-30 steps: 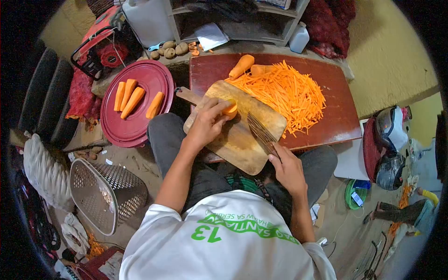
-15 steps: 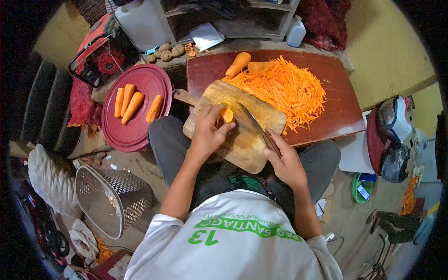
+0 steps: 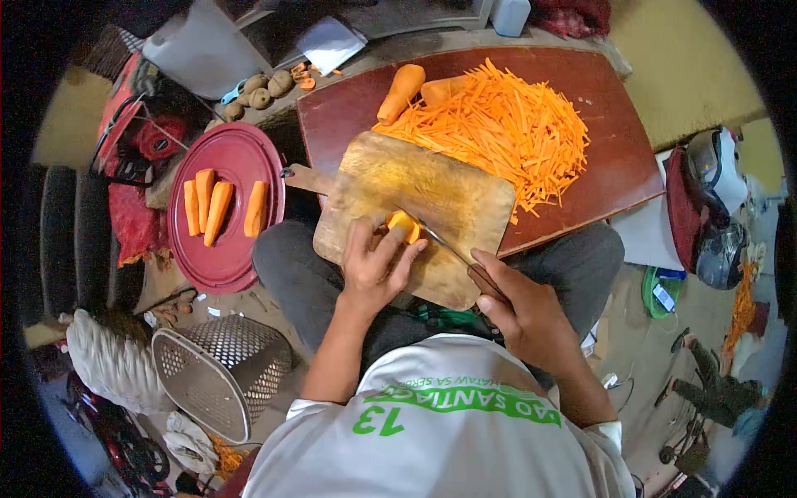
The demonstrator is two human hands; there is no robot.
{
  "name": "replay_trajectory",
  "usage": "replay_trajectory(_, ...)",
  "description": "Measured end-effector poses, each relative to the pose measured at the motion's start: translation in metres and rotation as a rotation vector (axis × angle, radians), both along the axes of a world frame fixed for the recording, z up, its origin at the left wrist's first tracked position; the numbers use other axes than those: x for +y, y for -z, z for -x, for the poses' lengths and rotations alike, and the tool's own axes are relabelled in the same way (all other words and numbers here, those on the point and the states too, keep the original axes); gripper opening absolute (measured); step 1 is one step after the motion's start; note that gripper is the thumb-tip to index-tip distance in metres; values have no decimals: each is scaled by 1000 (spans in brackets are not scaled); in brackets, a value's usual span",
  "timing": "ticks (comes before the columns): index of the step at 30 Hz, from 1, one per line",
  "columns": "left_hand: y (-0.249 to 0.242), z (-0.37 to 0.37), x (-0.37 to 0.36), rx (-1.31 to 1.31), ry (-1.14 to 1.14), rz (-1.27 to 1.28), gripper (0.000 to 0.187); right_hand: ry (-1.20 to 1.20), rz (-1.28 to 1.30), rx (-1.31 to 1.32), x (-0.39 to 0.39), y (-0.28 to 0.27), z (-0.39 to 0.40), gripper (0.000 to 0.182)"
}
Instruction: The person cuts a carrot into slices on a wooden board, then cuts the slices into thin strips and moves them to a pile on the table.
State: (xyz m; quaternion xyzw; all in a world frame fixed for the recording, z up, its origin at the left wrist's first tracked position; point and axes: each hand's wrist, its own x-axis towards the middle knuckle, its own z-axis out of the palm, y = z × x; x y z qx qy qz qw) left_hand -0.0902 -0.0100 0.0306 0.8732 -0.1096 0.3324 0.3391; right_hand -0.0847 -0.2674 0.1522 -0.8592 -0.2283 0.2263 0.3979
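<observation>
My left hand (image 3: 375,264) is closed on a short carrot piece (image 3: 402,222), pressing it to the wooden cutting board (image 3: 357,174) across my lap. Wrapped round the wooden handle of a knife (image 3: 448,243) is my right hand (image 3: 521,307). The blade's tip end lies against the carrot piece, and a slice shows at its right side. Beyond the board, a big heap of carrot sticks (image 3: 523,133) covers part of the red-brown table. Two thick carrots (image 3: 402,93) lie at the heap's left edge.
On the left, a round red lid (image 3: 228,158) bears several peeled carrots (image 3: 217,212). A mesh plastic basket (image 3: 207,365) lies tipped on the floor below it. Several brown round vegetables (image 3: 260,98) sit behind the lid. To the right are a green basket (image 3: 656,295) and dark helmets (image 3: 712,257).
The knife has swung onto the carrot piece, which now has a slice at its side. Both hands sit a little lower in view, and the whole view has shifted.
</observation>
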Motion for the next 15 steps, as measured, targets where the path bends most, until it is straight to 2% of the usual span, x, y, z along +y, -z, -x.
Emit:
replay_trajectory(2, 2, -1, 1, -4, 4, -40, 41, -9, 40, 9, 4, -10, 0, 55)
replay_trajectory(5, 0, 1, 5, 13, 22, -61, 35, -67, 233, 59, 10, -20, -3, 60)
replay_trajectory(11, 8, -3, 7, -5, 77, -139, 36, -215, 191, -76, 5, -28, -10, 68)
replay_trajectory(15, 6, -5, 7, 42, 82, -116, 35, -216, 190, -3, 7, -37, -19, 70)
